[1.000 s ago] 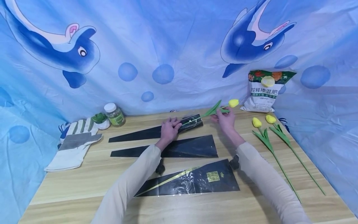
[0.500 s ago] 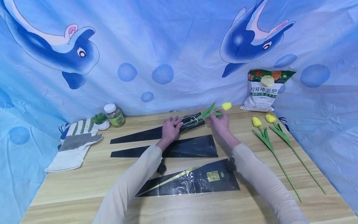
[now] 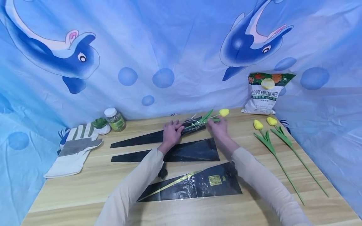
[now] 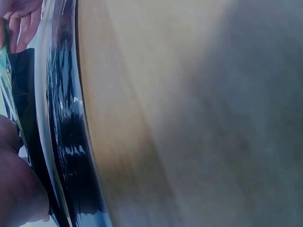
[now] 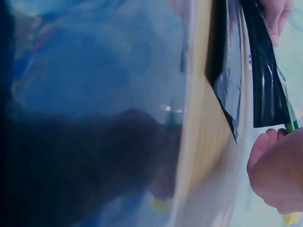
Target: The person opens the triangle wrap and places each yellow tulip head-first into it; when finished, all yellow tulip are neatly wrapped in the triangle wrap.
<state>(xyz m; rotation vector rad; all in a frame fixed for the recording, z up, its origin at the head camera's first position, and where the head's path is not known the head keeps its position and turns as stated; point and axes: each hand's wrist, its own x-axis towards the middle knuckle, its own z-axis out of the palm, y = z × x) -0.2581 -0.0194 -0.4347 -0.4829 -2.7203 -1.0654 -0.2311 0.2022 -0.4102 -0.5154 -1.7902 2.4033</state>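
Observation:
My right hand [image 3: 219, 128] holds a yellow artificial tulip [image 3: 224, 112] near its green leaves. The tulip lies slanted, its stem running left under clear film into the mouth of a black flower wrapping sleeve [image 3: 147, 137]. My left hand [image 3: 172, 133] grips that sleeve around its middle, and its fingertips are partly hidden. In the left wrist view the left hand [image 4: 21, 184] is at the sleeve's edge. The right wrist view has the right hand [image 5: 274, 170] just beyond the sleeve's wide end, beside the green stem [image 5: 292, 124].
Two more black sleeves, a middle one [image 3: 195, 150] and a gold-printed front one [image 3: 195, 185], lie nearer me. Two yellow tulips [image 3: 275, 153] rest at right. A fertilizer bag [image 3: 261, 97] stands behind them. Work gloves [image 3: 72, 153], a small potted succulent [image 3: 101, 125] and a jar [image 3: 116, 121] are at left.
My right hand has moved left and slightly down with the tulip, and the stem and leaves are further into the sleeve. The left hand has stayed nearly in place.

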